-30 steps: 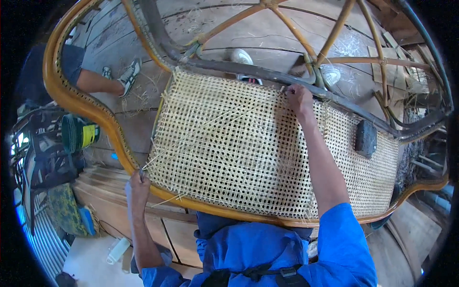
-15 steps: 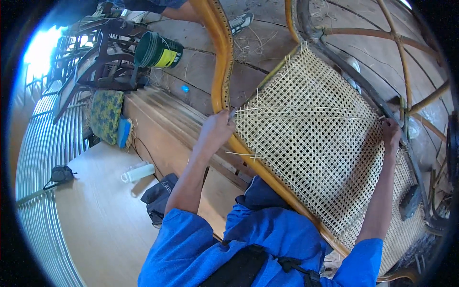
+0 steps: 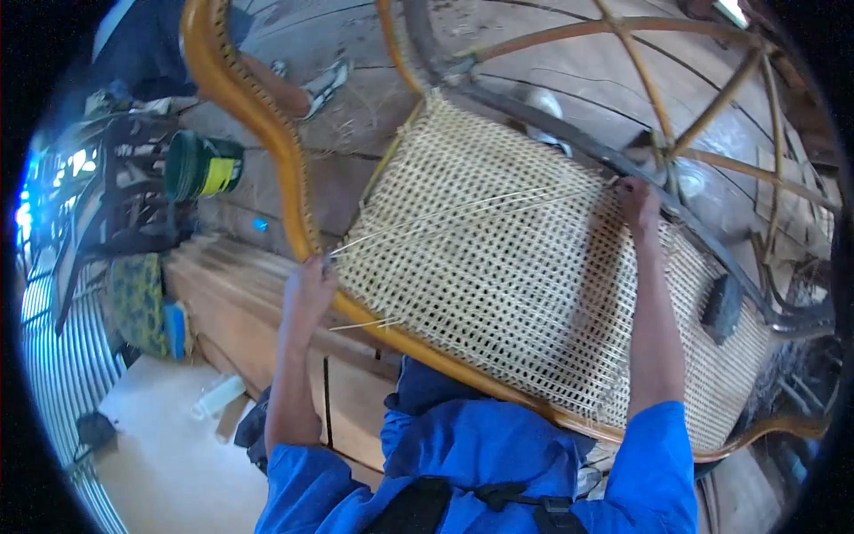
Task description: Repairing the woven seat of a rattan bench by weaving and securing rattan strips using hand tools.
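A woven cane panel (image 3: 525, 276) fills a curved orange-brown wooden frame (image 3: 267, 133) in front of me. My left hand (image 3: 307, 289) is closed at the near left rim of the frame, pinching thin cane strands (image 3: 445, 218) that stretch across the weave. My right hand (image 3: 639, 198) presses its fingertips on the far edge of the panel, where the same strands end against a dark rail (image 3: 569, 138). Another loose strand (image 3: 365, 325) sticks out just below my left hand. Both sleeves are blue.
A dark block (image 3: 721, 307) lies on the weave at the right. A green bucket (image 3: 203, 166) and a dark chair frame (image 3: 107, 187) stand at the left. Stacked planks (image 3: 240, 311) run under the frame. Another person's leg and shoe (image 3: 307, 84) show at the top. A plastic bottle (image 3: 216, 396) lies on the floor.
The view has swung back to the right, bringing the panel to the middle. My left hand stays at the near rim and my right hand at the far edge, strands still taut between them.
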